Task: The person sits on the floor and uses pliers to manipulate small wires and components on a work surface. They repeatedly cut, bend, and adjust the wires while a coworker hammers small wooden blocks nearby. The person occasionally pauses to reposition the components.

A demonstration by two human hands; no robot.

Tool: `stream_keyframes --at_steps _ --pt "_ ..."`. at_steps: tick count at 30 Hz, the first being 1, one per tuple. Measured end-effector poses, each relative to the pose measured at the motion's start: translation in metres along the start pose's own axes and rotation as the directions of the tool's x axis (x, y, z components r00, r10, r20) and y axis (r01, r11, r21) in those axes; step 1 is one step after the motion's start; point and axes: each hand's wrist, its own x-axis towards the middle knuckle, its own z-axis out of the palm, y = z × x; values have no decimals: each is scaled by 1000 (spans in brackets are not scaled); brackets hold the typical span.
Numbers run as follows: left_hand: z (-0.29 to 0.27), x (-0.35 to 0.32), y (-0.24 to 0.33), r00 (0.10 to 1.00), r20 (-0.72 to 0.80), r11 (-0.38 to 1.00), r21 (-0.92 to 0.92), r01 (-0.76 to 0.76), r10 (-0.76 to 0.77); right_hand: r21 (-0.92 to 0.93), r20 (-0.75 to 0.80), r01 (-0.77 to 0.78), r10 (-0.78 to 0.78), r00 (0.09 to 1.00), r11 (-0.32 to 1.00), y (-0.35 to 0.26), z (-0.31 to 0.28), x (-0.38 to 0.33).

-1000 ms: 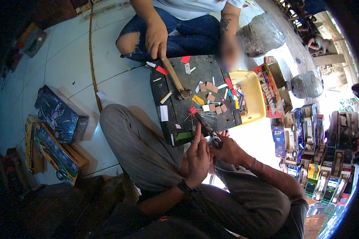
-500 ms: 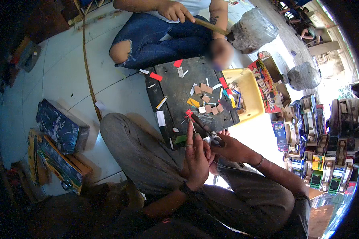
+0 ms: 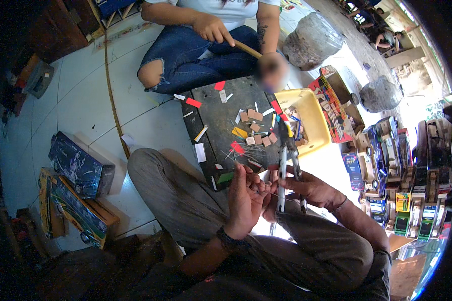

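Taking the left hand [image 3: 243, 200] as the dial's centre, the plier-like tool [image 3: 283, 170] stands upright at 2 o'clock, its upper end overlapping the table's [image 3: 221, 113] near right edge in this view. The right hand [image 3: 311, 192] grasps the tool from its right side; the left is half curled, palm up, and whether its fingertips pinch a wire or only hover cannot be made out. To handle this well, it would help to settle the tool's handles deep in the right palm, so the squeeze comes from the whole hand, and to keep the left fingertips clear of the tool's closing parts. Bringing both wrists to rest on the lap should steady the work. The thin metal rods [image 3: 234, 155] at 12 o'clock lie crossed beside small wooden blocks [image 3: 251, 141], so lifting one by its end seems the surest way not to drag others along.
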Motion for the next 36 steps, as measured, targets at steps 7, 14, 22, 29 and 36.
stream_keyframes --at_steps 7,14,22,29,36 --pt "8 4 18 998 -5 973 219 65 -66 -343 -188 174 -249 950 923 -26 -5 -11" --pt "10 2 19 998 30 955 294 41 -53 -524 -165 49 -157 974 850 4 -5 4" --pt "1 4 12 997 60 944 328 20 -42 -736 -24 190 -305 952 650 31 -18 11" --pt "-5 6 12 997 -44 942 328 72 -60 -771 42 175 -224 974 613 25 -15 9" --pt "-3 7 11 988 -147 926 364 101 -50 -772 78 268 -332 940 576 29 -12 12"
